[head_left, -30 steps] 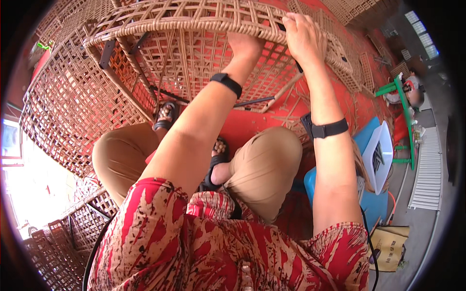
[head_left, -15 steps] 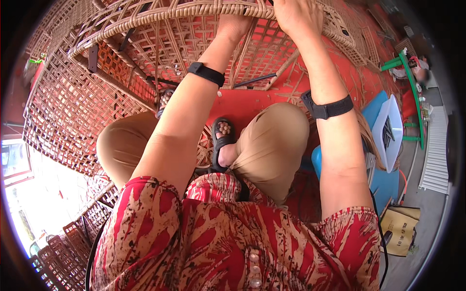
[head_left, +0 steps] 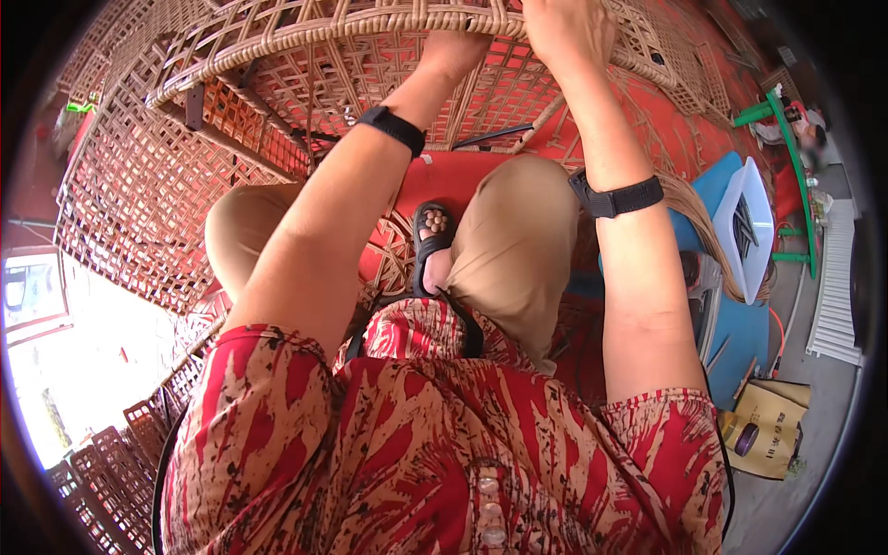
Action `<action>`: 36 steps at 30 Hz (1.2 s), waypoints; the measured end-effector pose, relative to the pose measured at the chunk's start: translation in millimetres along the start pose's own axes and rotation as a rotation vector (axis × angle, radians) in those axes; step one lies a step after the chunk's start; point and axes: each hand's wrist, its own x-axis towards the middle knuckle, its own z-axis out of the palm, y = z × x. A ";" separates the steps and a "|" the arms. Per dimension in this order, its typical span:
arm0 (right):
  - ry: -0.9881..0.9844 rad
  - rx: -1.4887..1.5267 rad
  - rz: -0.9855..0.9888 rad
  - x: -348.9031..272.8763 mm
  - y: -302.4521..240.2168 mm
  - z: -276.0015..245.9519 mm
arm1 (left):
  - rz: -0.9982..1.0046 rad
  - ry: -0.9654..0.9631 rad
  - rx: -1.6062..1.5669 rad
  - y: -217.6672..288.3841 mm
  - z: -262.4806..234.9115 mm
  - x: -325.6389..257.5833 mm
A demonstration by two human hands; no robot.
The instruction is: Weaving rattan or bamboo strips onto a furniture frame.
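A large brown wicker furniture piece (head_left: 277, 48), openwork with a thickly wrapped rim, fills the top of the view above my knees. My left hand (head_left: 454, 54) reaches under and behind this rim from the near side; its fingers are hidden. Over the rim, right of the left hand, is my right hand (head_left: 566, 35), its fingers bent and pressed together. Its fingertips and whatever they pinch are out of sight at the top edge. Both forearms stretch forward, each with a black strap around it.
Beside my right arm, a white bin (head_left: 746, 227) holds dark thin pieces, with long tan strands (head_left: 703, 227) next to it. A green frame (head_left: 791, 176) stands farther right. A yellowish bag (head_left: 766, 427) lies low right. More woven panels (head_left: 116, 481) stand at lower left.
The view has shifted slightly, so the bin and bag sit a little higher and farther right. Both hands stay at the wicker rim, the left one slightly nearer the right.
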 end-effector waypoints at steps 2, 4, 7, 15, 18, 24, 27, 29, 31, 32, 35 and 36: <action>0.063 0.310 0.047 -17.7 0.7 -11.5 | 0.012 -0.059 -0.040 -2.8 -11.8 2.4; 0.372 0.422 -0.104 -40.8 2.1 -19.5 | 0.060 -0.112 -0.078 -9.6 -29.8 4.2; 0.304 0.529 0.042 -102.9 0.3 -17.3 | 0.149 -0.195 -0.106 -22.6 -58.7 3.8; -0.070 0.615 0.559 -170.0 70.0 121.3 | 0.264 -0.281 -0.103 -22.8 -85.1 5.6; -0.292 0.479 0.639 -183.9 100.2 168.1 | 0.290 -0.293 -0.112 -23.6 -87.1 8.0; -0.386 0.649 0.638 -219.0 122.8 209.5 | 0.333 -0.290 -0.153 -29.1 -79.3 17.6; -0.403 0.887 0.820 -232.0 122.7 193.9 | 0.337 -0.274 -0.189 -28.2 -65.0 26.4; -0.421 0.837 0.888 -238.4 117.8 176.6 | 0.348 -0.255 -0.204 -28.2 -53.3 33.3; -0.384 0.806 0.860 -241.8 110.3 161.0 | 0.344 -0.229 -0.213 -26.9 -39.2 36.4; -0.419 0.805 0.888 -244.3 105.4 153.5 | 0.344 -0.221 -0.220 -25.8 -31.2 35.1; -0.236 0.848 1.012 -241.7 92.8 147.3 | 0.323 -0.178 -0.251 -22.8 -7.4 20.4; -0.213 0.845 1.007 -239.6 90.1 147.5 | 0.316 -0.168 -0.267 -23.7 -0.9 11.1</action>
